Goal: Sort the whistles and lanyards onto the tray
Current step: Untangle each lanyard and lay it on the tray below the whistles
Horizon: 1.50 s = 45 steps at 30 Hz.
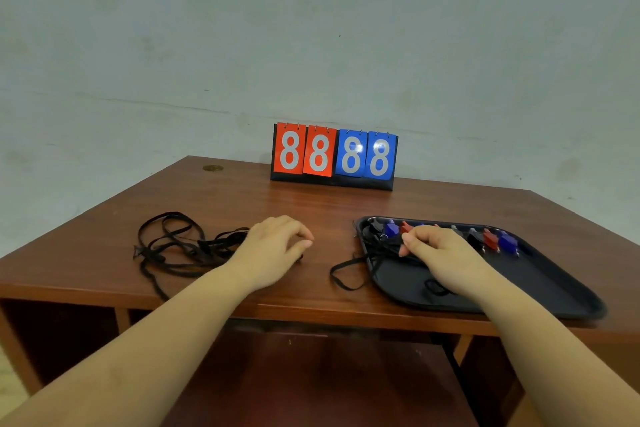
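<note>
A black tray [540, 291] lies at the right of the wooden table. Several red, blue and black whistles [491, 239] stand in a row along its far edge. My right hand [440, 253] is over the tray's left part, fingers curled on a bundle of black lanyards [377, 250]. One loop of that bundle [343, 274] hangs over the tray's rim onto the table. A tangled pile of black lanyards [176, 246] lies at the left. My left hand [273, 246] rests beside that pile with fingers loosely curled; I cannot see if it holds a cord.
A flip scoreboard [334, 156] showing red 88 and blue 88 stands at the table's back edge against the wall. A small brass disc [212, 168] sits at the back left. The table's front edge [294, 310] runs just under my forearms.
</note>
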Motion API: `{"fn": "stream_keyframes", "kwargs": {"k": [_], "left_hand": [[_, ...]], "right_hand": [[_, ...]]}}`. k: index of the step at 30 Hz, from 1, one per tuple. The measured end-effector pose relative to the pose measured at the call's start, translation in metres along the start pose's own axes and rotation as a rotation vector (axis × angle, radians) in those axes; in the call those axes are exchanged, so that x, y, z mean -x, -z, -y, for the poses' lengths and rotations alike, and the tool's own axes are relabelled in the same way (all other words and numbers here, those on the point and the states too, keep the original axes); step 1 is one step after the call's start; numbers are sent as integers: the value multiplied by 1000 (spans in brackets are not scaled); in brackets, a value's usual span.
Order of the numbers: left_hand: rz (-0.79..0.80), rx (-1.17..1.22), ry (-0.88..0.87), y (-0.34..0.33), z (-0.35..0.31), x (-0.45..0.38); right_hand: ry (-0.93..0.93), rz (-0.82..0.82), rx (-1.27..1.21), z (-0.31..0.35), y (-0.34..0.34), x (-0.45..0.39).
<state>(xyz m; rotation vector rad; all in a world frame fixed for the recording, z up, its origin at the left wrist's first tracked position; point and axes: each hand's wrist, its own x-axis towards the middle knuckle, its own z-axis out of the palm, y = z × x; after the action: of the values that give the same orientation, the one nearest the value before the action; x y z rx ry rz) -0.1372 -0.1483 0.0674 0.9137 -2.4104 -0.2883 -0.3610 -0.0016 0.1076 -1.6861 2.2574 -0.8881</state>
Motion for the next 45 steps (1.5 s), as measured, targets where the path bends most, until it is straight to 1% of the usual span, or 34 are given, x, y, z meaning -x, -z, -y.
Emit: {"fn": "stream_keyframes", "kwargs": {"k": [3, 6, 7, 10, 12, 16, 19, 21, 23, 26, 28, 30, 33, 38, 41, 43, 45], "left_hand": [[121, 64, -62, -18, -26, -12], [237, 172, -32, -40, -38, -17], [255, 161, -31, -47, -38, -17], [241, 70, -23, -56, -38, -16], [237, 83, 7, -53, -38, -12], [163, 77, 49, -36, -38, 12], [30, 176, 100, -22, -41, 42], [-39, 268, 130, -15, -43, 65], [-79, 343, 167, -14, -42, 87], [-121, 490, 257, -24, -39, 115], [-144, 579, 304, -34, -38, 125], [-138, 641, 319, -41, -39, 128], [-113, 736, 320, -43, -44, 132], [-28, 795, 292, -44, -47, 139], [25, 822, 294, -47, -44, 141], [72, 831, 276, -49, -44, 143], [100, 849, 264, -50, -45, 145]], "right_hand": [[7, 22, -15, -3, -3, 7], [16, 47, -49, -10, -10, 17], [15, 54, -63, -11, -12, 21], [4, 47, -116, -15, -20, 32], [11, 28, -129, -18, -25, 38], [26, -4, -123, -18, -31, 51], [87, 16, -115, -9, -36, 63], [114, 77, -117, -2, -43, 73], [116, 180, -100, 2, -55, 81], [46, 374, -116, 4, -80, 91], [7, 415, -185, 6, -98, 95], [17, 383, -246, 10, -111, 96], [68, 248, -339, 20, -122, 97], [-18, -16, -689, 32, -127, 105], [-116, -59, -871, 31, -130, 114], [-175, -66, -911, 28, -132, 119], [-194, -80, -936, 25, -134, 121]]}}
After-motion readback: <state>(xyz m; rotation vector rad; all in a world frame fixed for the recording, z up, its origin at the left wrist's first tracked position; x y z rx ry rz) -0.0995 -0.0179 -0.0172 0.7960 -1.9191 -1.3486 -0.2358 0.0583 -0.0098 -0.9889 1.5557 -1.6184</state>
